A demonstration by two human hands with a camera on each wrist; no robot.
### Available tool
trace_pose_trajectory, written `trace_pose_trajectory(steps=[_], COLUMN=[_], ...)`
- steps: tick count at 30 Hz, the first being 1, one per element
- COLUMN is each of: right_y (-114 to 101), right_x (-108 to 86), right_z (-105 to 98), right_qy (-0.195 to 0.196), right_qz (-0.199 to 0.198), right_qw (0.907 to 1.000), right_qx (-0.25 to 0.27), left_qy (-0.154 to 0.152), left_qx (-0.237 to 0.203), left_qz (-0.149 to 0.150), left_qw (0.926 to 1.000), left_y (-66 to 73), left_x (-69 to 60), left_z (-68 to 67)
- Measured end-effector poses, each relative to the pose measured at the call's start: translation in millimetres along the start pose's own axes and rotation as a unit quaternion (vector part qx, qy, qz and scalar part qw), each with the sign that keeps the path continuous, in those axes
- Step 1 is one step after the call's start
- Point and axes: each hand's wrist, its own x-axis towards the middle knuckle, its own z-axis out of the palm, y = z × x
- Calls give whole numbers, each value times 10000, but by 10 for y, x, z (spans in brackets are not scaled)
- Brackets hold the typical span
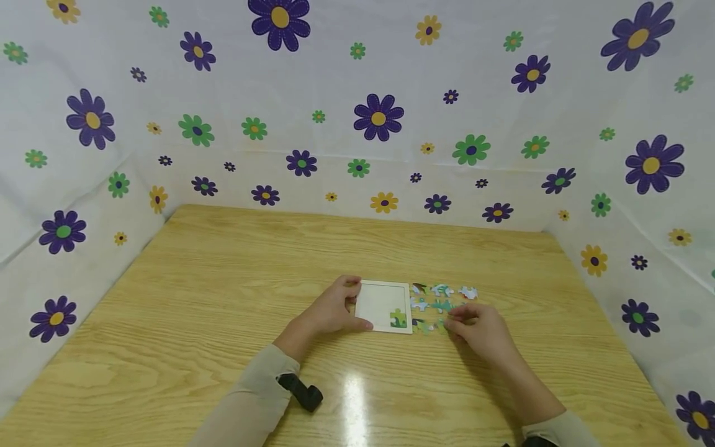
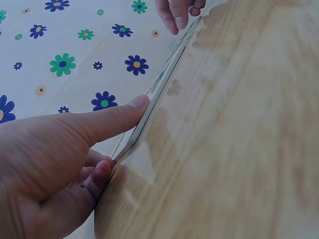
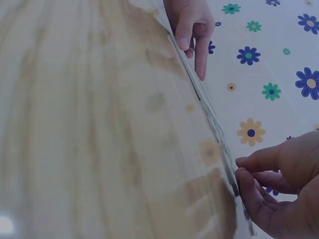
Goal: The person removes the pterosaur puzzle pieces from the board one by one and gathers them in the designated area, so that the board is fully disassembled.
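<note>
A square puzzle tray with a pale raised rim lies flat on the table. One green puzzle piece sits in its near right corner. My left hand holds the tray by its left side, thumb at the near corner and fingers at the far one. To the right of the tray lie several loose puzzle pieces in rough rows. My right hand is at the nearest row, where thumb and forefinger pinch a greenish puzzle piece, mostly covered by the fingertips. Both wrist views see the tabletop edge-on, so the pieces show only as a thin line.
The wood-grain table is glossy and reflects light near its front. A white cloth printed with flowers encloses the back and both sides. A black strap is worn on the left sleeve.
</note>
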Motion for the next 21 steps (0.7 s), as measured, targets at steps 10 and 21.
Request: trace_pose_trajectory(steps=[10,21], right_y=[-272,-402], right_x=[137,274], right_z=[274,539], right_qy=[-801,-973], right_qz=[-777,-1072], right_qw=[9935,9892], right_qx=[205,-241], left_qy=[-5,20], left_qx=[73,69], left_qz=[-34,84], left_qw=[10000,9999], left_y=[5,-38], left_x=[11,20], left_z=[-1,4])
